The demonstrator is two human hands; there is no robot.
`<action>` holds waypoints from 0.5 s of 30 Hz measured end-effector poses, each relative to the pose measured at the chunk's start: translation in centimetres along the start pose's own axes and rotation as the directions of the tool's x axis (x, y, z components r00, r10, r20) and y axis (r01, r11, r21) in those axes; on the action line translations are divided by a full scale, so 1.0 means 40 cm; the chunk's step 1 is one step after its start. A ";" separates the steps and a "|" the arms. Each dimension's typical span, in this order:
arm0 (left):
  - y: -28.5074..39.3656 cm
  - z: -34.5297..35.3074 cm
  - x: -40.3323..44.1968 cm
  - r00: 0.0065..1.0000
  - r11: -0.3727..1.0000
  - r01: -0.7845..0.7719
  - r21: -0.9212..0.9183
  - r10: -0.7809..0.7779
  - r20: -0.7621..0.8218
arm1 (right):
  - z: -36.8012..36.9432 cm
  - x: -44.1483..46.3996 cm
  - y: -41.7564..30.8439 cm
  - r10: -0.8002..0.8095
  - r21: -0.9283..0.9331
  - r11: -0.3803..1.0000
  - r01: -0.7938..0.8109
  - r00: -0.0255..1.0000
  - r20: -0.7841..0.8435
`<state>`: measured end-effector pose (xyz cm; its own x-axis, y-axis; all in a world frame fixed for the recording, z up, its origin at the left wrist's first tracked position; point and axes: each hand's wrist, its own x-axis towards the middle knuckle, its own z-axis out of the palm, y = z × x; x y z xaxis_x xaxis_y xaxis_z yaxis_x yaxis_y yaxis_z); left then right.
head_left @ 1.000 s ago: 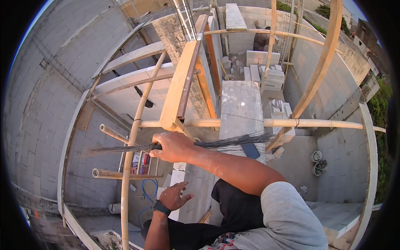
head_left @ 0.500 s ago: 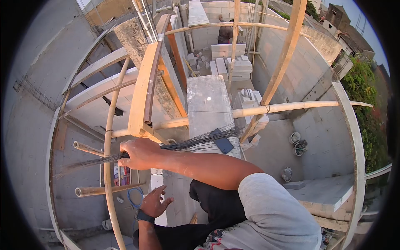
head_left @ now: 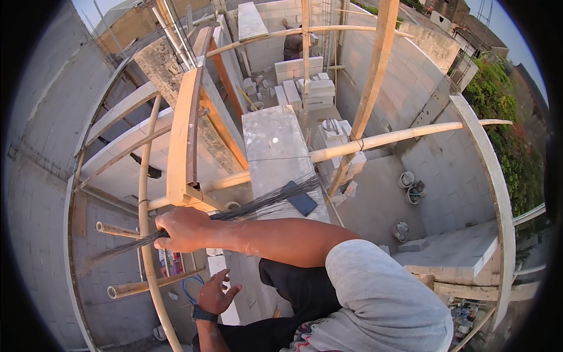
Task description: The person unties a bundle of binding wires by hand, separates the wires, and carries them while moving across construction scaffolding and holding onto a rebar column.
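My right hand (head_left: 180,229) is closed around a bundle of thin dark wire (head_left: 252,206) beside the lower end of a wooden beam (head_left: 183,138). The wire's right part lies across a pale board (head_left: 272,132) and by a dark phone-like slab (head_left: 301,198); its frayed left end sticks out past an upright bamboo pole (head_left: 144,193). Lower down, my left hand (head_left: 216,295), with a watch on its wrist, is held with fingers apart and holds nothing. It is above a pale block ledge (head_left: 249,281).
A long bamboo pole (head_left: 387,139) crosses ahead, tied to a slanted timber (head_left: 370,76). Two bamboo ends (head_left: 126,289) jut out at left. Stacked white blocks (head_left: 316,92) and a person (head_left: 292,44) are farther off below. Buckets (head_left: 406,179) stand at lower right.
The view has swung right, so the scene sits farther left. The wire bundle, still in my right hand, is more tilted, its right end higher. My left hand remains open.
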<state>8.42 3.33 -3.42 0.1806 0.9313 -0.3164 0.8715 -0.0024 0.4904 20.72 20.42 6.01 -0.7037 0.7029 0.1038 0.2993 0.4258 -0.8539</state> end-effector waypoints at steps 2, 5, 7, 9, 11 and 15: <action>0.001 0.001 0.001 1.000 1.000 0.008 -0.003 -0.008 0.007 | 0.009 0.004 0.010 -0.011 -0.004 1.000 0.011 1.000 -0.015; -0.002 0.004 0.004 1.000 1.000 0.010 -0.002 -0.010 0.015 | 0.009 0.004 0.014 -0.019 -0.010 1.000 0.018 0.999 -0.031; -0.010 0.008 0.007 1.000 1.000 -0.002 0.008 0.002 0.006 | 0.005 0.004 0.012 -0.014 -0.011 1.000 0.014 0.999 -0.033; -0.007 0.007 0.012 1.000 1.000 -0.005 0.013 0.005 0.009 | 0.002 0.002 0.012 -0.008 -0.017 1.000 0.007 0.999 -0.032; -0.007 0.009 0.012 1.000 1.000 -0.005 0.016 0.004 0.013 | 0.001 0.002 0.014 -0.008 -0.010 1.000 0.008 1.000 -0.019; -0.012 0.014 0.015 1.000 1.000 -0.021 0.008 0.020 0.017 | -0.005 0.001 0.016 -0.013 -0.004 1.000 0.013 1.000 -0.006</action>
<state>8.38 3.69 -4.30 0.2059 0.9248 -0.3199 0.8713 -0.0244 0.4902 20.99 20.84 5.56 -0.7036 0.7007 0.1179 0.2927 0.4370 -0.8505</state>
